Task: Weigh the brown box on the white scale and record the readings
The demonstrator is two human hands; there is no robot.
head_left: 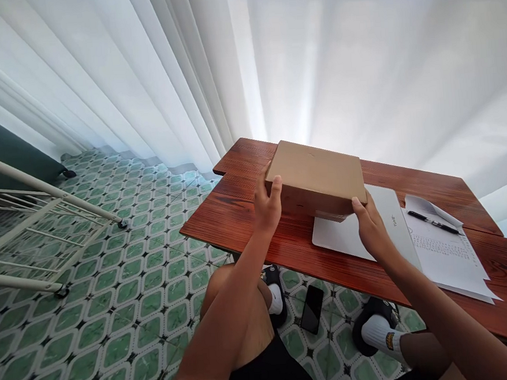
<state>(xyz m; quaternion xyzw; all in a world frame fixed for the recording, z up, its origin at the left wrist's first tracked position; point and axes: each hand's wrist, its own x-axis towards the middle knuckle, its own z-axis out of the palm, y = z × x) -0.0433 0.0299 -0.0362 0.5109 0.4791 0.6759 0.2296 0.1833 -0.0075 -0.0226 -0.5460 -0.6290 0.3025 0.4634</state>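
held at both near corners over the red wooden table [246, 213]: a flat brown cardboard box [317, 174], resting partly on a white laptop [352, 235]. left hand [266, 203] clamped on the near left corner, thumb on top, fingers down the side. right hand [371, 228] cupped at the near right corner, fingertips under the edge. probably light and stiff, smooth-faced, likely to dent if squeezed; best gripped at opposite corners or edges. papers [447, 254] and a black pen [432, 222] to the right; a phone [311, 308] on the green tiled floor [114, 315] below.
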